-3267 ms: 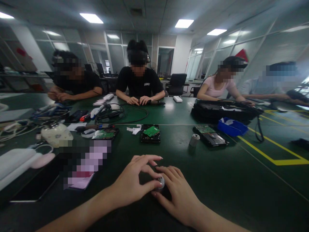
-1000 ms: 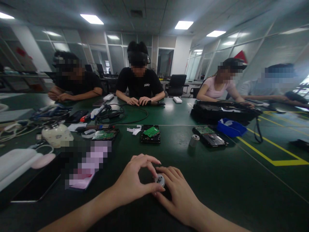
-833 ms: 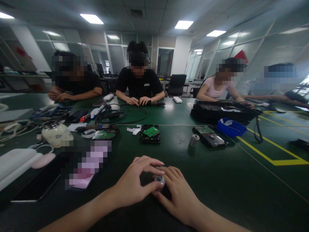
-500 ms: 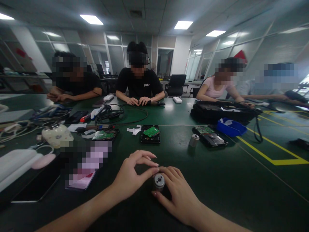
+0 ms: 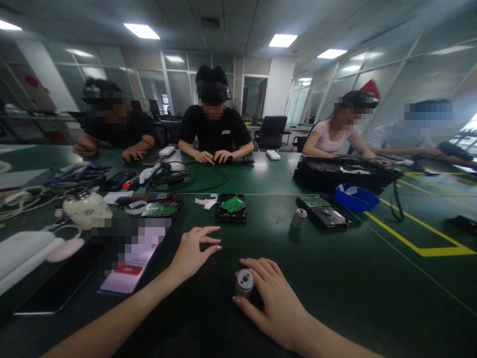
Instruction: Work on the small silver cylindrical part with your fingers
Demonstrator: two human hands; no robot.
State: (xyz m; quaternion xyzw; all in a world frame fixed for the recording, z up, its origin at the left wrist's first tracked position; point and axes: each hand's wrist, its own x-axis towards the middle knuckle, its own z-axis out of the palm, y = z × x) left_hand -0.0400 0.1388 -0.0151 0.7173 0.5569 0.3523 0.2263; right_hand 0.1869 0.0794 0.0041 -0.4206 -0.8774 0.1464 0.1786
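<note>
My right hand is curled around a small silver motor, a metal cylinder with a hub and small holes in its top face. The motor stands upright on the green tabletop, thumb at its near side and fingers behind it. To the left, my left hand hovers over the table, empty, with thumb and fingers apart. A second silver motor stands upright farther back on the right. Beyond my hands lies a hard drive with a green circuit board resting askew on it.
Another hard drive and a blue tray lie at right, before a black case. Left are a phone, a purple packet, a cream jar and cables. Co-workers sit across the table; one holds a dark tool.
My left hand has drawn away to the left from the motor and my right hand. My right hand stays around the motor. A co-worker's hands at far left have moved apart.
</note>
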